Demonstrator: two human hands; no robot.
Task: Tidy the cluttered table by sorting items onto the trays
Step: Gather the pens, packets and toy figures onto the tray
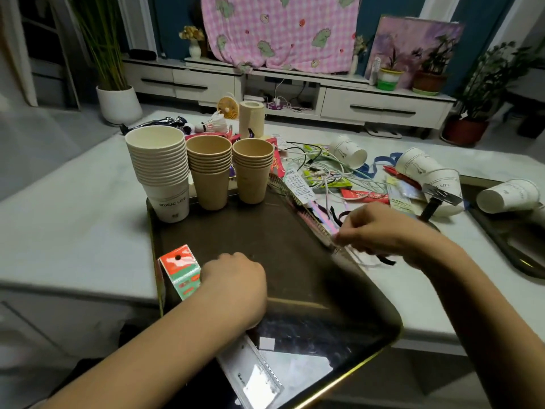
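Note:
A dark tray (pixel 283 255) lies in front of me on the white table. My left hand (pixel 236 284) is closed on a red-and-green packet (pixel 181 270) at the tray's left side. My right hand (pixel 374 228) pinches a long thin pink-and-white packet (pixel 321 219) at the tray's right rim. At the tray's far edge stand a white cup stack (pixel 160 166) and two brown cup stacks (pixel 210 169) (pixel 253 166). A clear ruler (pixel 253 376) lies at the tray's near end.
Tangled white cables (pixel 324 169), snack packets (pixel 365 196) and tipped white cups (pixel 349 151) (pixel 430 172) clutter the table to the right. A second dark tray (pixel 513 249) at far right holds a tipped cup (pixel 508 196). A paper roll (pixel 251 119) and shuttlecock (pixel 216 123) sit behind.

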